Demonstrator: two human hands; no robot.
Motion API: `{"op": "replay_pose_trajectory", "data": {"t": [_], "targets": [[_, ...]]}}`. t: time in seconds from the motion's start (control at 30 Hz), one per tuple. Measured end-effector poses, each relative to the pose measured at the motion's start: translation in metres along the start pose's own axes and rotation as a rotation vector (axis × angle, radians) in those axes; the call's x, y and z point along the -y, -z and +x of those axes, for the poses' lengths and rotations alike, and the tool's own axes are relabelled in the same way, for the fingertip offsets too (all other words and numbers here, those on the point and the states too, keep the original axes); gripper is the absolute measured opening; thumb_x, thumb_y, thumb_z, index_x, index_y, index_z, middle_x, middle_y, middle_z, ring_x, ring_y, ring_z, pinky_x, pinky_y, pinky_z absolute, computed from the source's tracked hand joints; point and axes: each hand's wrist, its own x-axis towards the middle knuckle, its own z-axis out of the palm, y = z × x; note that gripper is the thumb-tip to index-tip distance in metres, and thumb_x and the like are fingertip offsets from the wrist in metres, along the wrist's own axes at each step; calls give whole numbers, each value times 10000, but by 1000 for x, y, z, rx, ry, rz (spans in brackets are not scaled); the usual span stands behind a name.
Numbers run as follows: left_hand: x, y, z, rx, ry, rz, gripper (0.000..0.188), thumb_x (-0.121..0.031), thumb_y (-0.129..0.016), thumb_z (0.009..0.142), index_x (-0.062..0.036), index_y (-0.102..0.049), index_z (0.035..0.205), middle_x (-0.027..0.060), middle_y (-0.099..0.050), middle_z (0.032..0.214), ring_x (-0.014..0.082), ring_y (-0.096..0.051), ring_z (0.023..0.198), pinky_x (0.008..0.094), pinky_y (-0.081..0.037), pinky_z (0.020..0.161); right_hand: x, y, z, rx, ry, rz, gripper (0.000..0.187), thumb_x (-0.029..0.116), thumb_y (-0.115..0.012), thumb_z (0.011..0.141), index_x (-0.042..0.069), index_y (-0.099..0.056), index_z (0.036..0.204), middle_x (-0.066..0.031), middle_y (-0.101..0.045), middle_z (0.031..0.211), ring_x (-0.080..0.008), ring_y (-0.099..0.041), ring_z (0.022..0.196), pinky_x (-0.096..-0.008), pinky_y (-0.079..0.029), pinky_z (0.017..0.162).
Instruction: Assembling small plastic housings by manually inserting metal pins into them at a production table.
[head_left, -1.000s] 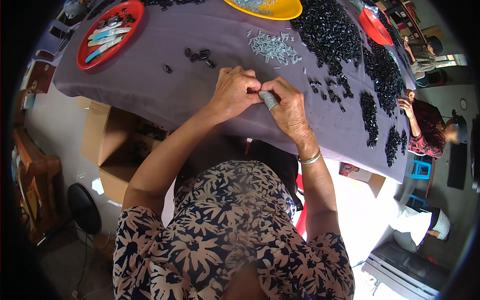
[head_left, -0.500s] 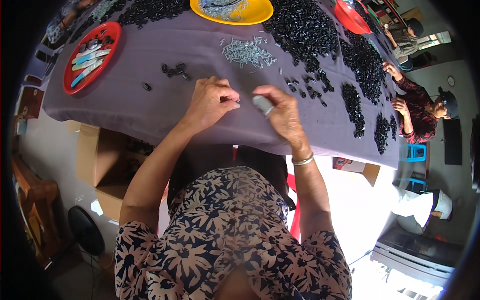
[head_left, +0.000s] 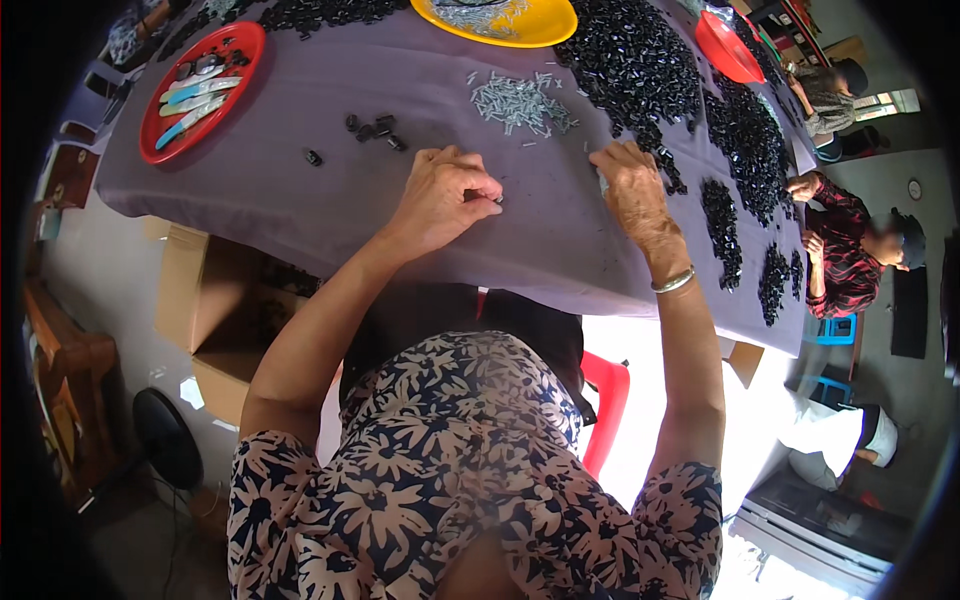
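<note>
Fingertips (head_left: 489, 188) of the left hand (head_left: 435, 203) pinch a small piece (head_left: 499, 201) inside the counter's (head_left: 545, 255) near edge; slackening could drop it. The right hand (head_left: 632, 185) curls beside black parts (head_left: 640, 80), its grip unclear.

Small workshop, by its look — cloth-covered table (head_left: 260, 185) bore heaped black parts (head_left: 630, 70) and silvery pins (head_left: 520, 103); co-worker (head_left: 845, 245) was alongside; open carton (head_left: 180, 290) stood below.
</note>
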Motion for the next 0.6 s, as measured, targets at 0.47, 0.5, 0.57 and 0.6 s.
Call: {"op": "replay_pose_trajectory", "data": {"t": [0.47,0.5,0.57,0.6], "targets": [[2,-3,1,3,34,19,114,-201,-745,720,-122,-741,802,-14,-630,803,192,-557,897,383,-347,928,100,-11,11,-121,-354,1094,168,-87,-620,882,14,-657,1011,-9,-605,987,-84,-581,905,-212,-462,810],[1,-3,1,2,36,19,114,-201,-745,720,-122,-741,802,-14,-630,803,192,-557,897,383,-347,928,102,-13,11,-119,-354,1096,168,-87,-620,882,14,-657,1011,-9,-605,987,-84,-581,905,-212,-462,810],[0,-3,2,22,44,17,113,-203,-745,717,-113,-729,783,-6,-609,791,201,-549,899,391,-346,927,105,-14,11,-171,-325,1148,173,-98,-618,873,7,-654,1005,-19,-609,984,-98,-589,907,-224,-470,817],[-1,-3,3,18,44,17,113,-203,-745,717,-113,-729,783,-6,-609,791,201,-549,899,391,-346,927,107,-13,11,-193,-305,1132,179,-105,-622,860,5,-653,998,-32,-614,967,-114,-602,897,-237,-483,805]]}}
